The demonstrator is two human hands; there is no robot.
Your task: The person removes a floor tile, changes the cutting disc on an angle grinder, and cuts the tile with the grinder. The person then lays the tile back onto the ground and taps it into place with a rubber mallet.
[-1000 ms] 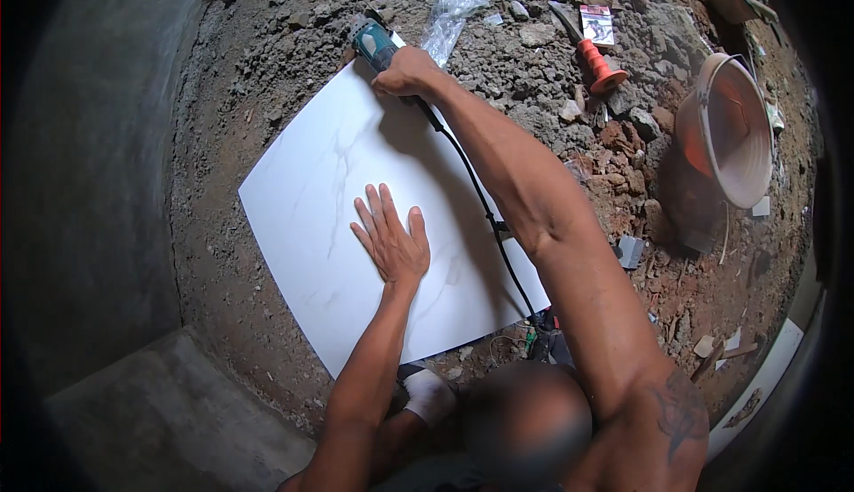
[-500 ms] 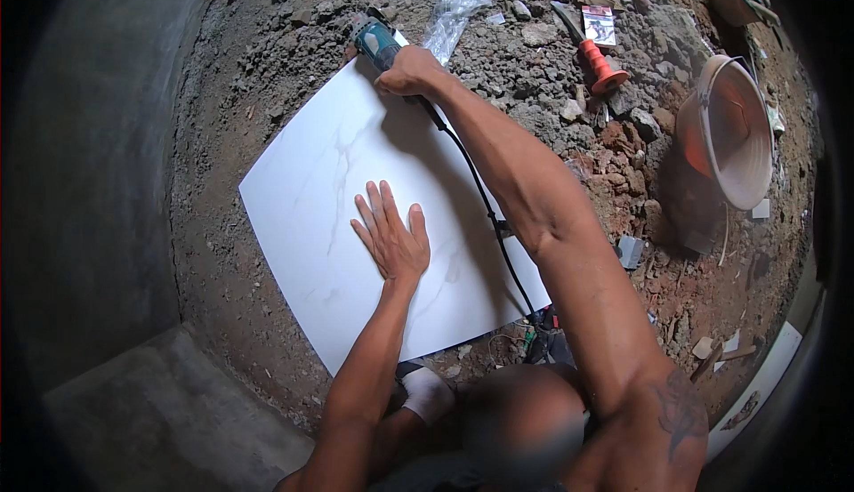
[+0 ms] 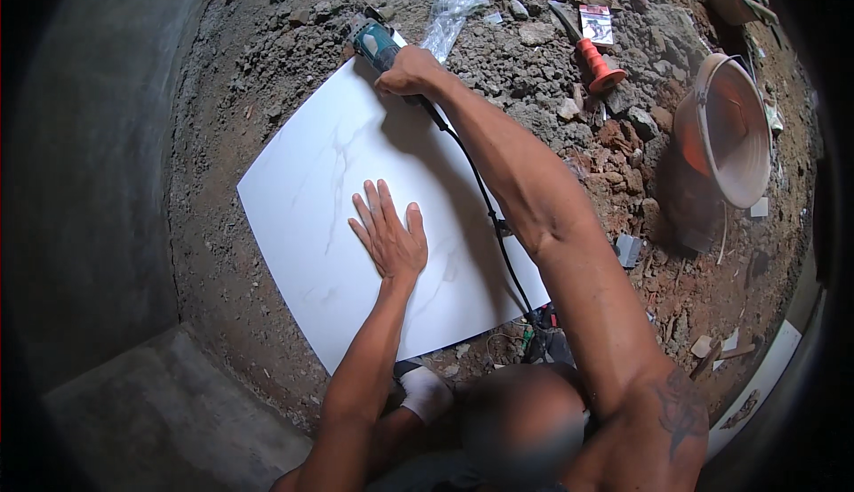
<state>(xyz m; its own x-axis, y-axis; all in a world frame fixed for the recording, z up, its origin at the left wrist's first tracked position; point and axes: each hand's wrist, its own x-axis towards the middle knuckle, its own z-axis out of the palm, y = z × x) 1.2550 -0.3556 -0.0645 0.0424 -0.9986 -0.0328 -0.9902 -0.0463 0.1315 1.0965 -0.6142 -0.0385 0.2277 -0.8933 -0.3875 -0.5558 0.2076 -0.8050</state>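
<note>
A large white marble-veined tile lies on the rough ground in front of me. My left hand rests flat on its middle, fingers spread, holding nothing. At the tile's far corner my right hand is wrapped round the body of a teal angle grinder. The grinder's head points away to the far left, at the tile's edge; its disc cannot be made out clearly. From the grinder a black cord runs back across the tile, passing beside my right forearm.
Crumpled clear plastic lies beyond the tile. To the right are a tool with a red handle, a small printed packet and a tilted bucket. A grey wall borders the left. Loose rubble covers the ground.
Hardly anything differs. The whole view has shifted very slightly; both hands, the grinder and the tile keep their places relative to one another.
</note>
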